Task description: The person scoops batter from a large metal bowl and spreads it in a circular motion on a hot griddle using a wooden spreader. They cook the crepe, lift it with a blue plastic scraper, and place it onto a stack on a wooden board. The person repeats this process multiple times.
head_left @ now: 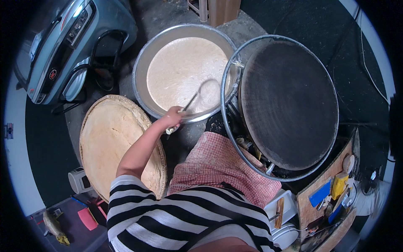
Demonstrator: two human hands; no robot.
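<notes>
My left hand (173, 117) is closed around the handle of a ladle (192, 101). The ladle's round bowl, slightly blurred, is at the surface of pale, creamy batter (180, 63), near the right side of a wide metal basin (142, 93). Beside my left forearm stands a round stack of thin, beige flatbreads (111, 138) with a rough, layered edge. A large dark round griddle (289, 105), ringed by a metal hoop, is to the right of the basin. My right hand is outside the picture.
A blue-grey vehicle (63, 50) stands at the far left. The griddle's metal hoop (223, 105) overlaps the basin's right rim. At the lower right, a wooden board (308, 218) bears a blue item (320, 194) and a yellow item (339, 185). A red-checked cloth (210, 159) covers my lap.
</notes>
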